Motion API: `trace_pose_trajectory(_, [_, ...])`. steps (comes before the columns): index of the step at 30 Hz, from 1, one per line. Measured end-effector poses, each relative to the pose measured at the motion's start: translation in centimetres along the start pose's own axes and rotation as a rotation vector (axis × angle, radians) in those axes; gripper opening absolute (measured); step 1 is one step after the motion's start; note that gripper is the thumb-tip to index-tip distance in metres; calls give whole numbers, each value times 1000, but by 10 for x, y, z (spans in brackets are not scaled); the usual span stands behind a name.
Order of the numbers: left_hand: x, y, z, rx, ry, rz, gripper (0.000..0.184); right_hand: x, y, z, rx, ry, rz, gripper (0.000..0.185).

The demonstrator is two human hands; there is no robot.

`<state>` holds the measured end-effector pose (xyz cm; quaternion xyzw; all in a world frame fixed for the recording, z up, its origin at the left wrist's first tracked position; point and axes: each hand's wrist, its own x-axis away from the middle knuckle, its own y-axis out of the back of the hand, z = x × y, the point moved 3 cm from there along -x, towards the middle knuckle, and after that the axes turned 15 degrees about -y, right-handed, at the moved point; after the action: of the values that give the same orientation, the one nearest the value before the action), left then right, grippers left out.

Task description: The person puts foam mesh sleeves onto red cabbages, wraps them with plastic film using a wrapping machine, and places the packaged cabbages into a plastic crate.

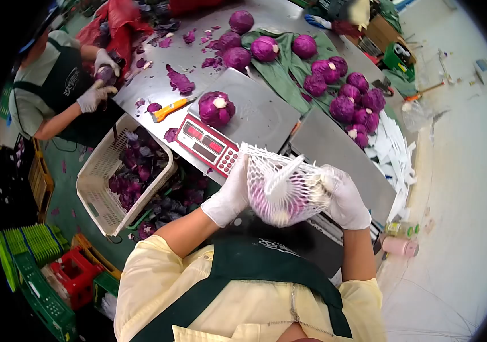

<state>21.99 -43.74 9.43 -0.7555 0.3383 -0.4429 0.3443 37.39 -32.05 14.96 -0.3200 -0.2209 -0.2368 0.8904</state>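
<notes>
A white foam net sleeve (282, 181) is held up between my two gloved hands, with purple cabbage showing through its mesh. My left hand (233, 195) has its fingers closed on the sleeve's left edge. On the other side my right hand (346, 197) grips the right end of the sleeve, where a pale cabbage stem end seems to show; some fingertips are hidden. Just beyond my left hand is a red and white weighing scale (207, 143) with a lit display. One trimmed red cabbage (216, 109) rests on its metal plate (257, 108).
An orange utility knife (172, 109) lies beside the scale. Several red cabbages (343, 108) and a green cloth (277, 74) are behind. White foam nets (394, 165) pile at right. A crate (98, 199) holds trimmed leaves. A co-worker (55, 85) handles a cabbage at left.
</notes>
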Motion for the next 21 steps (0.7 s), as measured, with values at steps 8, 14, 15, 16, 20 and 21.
trace_pose_trajectory(8, [4,6,47,102,-45,348,22,41,-10,-81,-293,-84,-3,39])
trace_pose_trajectory(14, [21,-18,77,-105,-272,444,79,71,42,-63,-614,189,-44,41])
trace_pose_trajectory(15, [29,-45,92,-254,-168,351,77,73,52,-57,-523,296,-112,43])
trace_pose_trajectory(16, [32,-56,112,-354,-168,503,75,76,59,-52,-404,345,-237,42])
trace_pose_trajectory(20, [6,-85,147,-116,220,535,61,102,117,-12,88,553,-241,46])
trace_pose_trajectory(21, [0,-96,150,24,358,431,59,108,166,-7,317,564,-441,47])
